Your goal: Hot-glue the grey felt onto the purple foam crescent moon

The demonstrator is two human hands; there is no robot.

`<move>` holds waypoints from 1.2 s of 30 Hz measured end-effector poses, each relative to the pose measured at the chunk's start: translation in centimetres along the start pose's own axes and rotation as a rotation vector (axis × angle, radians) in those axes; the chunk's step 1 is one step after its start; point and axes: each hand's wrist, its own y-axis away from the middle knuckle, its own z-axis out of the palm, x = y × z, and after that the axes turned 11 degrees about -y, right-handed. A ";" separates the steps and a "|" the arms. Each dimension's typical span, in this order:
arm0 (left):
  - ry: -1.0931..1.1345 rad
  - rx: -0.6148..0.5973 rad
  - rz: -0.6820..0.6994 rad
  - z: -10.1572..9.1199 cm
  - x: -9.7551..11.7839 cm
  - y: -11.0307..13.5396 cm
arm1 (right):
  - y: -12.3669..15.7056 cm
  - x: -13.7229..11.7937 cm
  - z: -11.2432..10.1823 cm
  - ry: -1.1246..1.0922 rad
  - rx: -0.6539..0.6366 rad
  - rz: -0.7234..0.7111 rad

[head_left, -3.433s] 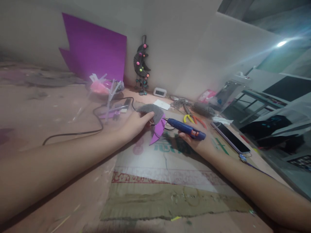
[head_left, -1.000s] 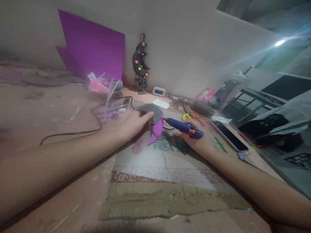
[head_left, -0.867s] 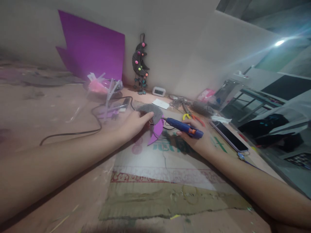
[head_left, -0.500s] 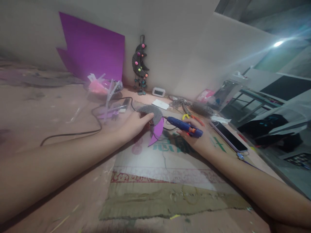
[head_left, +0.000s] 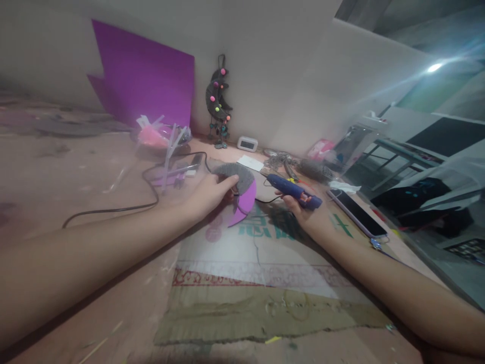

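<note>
Between thumb and fingers, my left hand [head_left: 217, 191] grips a crescent moon shape [head_left: 248, 198]. Its upper part is wrapped in grey yarn and its lower part is bare purple. To the right of it, my right hand [head_left: 308, 207] is closed round a dark blue hot glue gun [head_left: 290, 188]. The gun's nozzle points left at the crescent's upper edge, with a small gap between them. Beneath both hands lies a cardboard sheet [head_left: 227, 316] with green and red print.
A finished-looking dark moon hanging [head_left: 215, 98] and a purple sheet [head_left: 151, 76] lean on the wall. A small white clock [head_left: 247, 144], pliers [head_left: 291, 171], grey yarn [head_left: 314, 170] and a phone [head_left: 356, 212] lie around. A black cord [head_left: 113, 209] and a bag with glue sticks [head_left: 172, 146] are left.
My right hand has drawn the glue gun slightly right, and its nozzle has come away from the crescent. The crescent has turned a little in my left hand, showing more purple.
</note>
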 end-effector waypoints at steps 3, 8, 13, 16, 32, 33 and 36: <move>-0.006 0.005 -0.001 0.0 -0.1 0.0 | 0.2 0.1 0.0 0.026 -0.008 -0.002; -0.043 0.022 0.030 0.1 -0.4 -0.2 | 0.4 -0.5 -0.1 0.067 -0.060 -0.019; -0.042 0.024 0.034 0.1 -0.2 -0.2 | 0.6 -0.9 -0.2 0.102 -0.102 -0.043; -0.033 0.008 0.038 0.0 0.1 0.0 | 0.6 -0.8 -0.2 0.144 -0.109 -0.056; -0.073 0.013 0.034 0.1 -0.6 -0.3 | 0.9 -0.1 0.0 -0.001 -0.196 -0.048; -0.072 0.011 0.036 0.1 -0.6 -0.2 | 0.9 -0.1 0.0 0.003 -0.202 -0.040; -0.071 0.002 0.042 0.0 -0.5 -0.2 | 0.9 -0.1 0.0 0.008 -0.211 -0.030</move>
